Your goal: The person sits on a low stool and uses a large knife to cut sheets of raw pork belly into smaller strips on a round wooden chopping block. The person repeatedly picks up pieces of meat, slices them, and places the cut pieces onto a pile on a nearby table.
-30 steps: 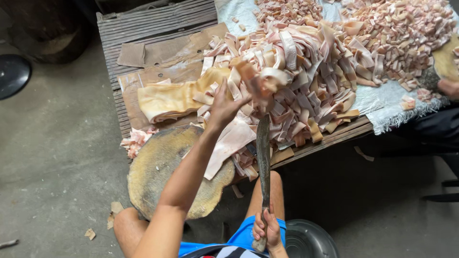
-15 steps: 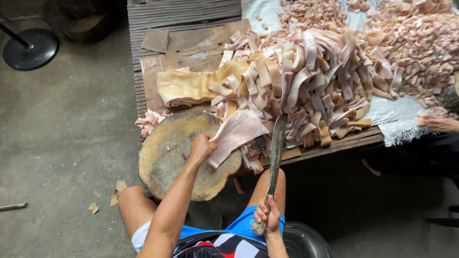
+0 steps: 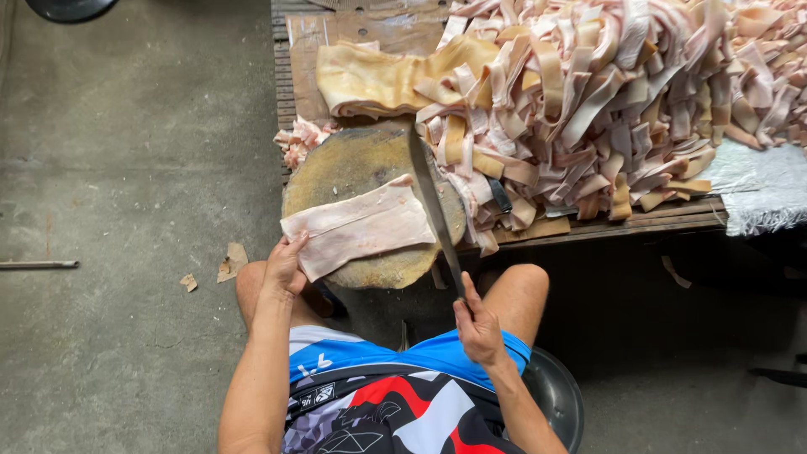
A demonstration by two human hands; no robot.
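Sitting low before a round wooden block [image 3: 353, 168], the person has a pale slab of pork skin [image 3: 360, 227] spread flat across it. The slab's long axis runs from the lower left, where it overhangs the block's edge, up toward the right. The left hand [image 3: 284, 267] rests on that overhanging left end, fingers close together and pressed down on the skin, pinning it rather than gripping around it. The right hand [image 3: 477, 326] is closed around the handle of a long knife [image 3: 430, 197], whose blade reaches up and away from the body and crosses the right end of the slab, roughly square to its length. So the skin lies between the two hands, the left one touching it, the right one meeting it only through the blade. I cannot tell whether the edge is already pressing into the skin or just lying on it. Behind the block, a low wooden pallet [image 3: 588, 227] carries a big heap of cut skin strips [image 3: 605, 101], with a larger yellowish sheet [image 3: 378, 80] lying at its left end.
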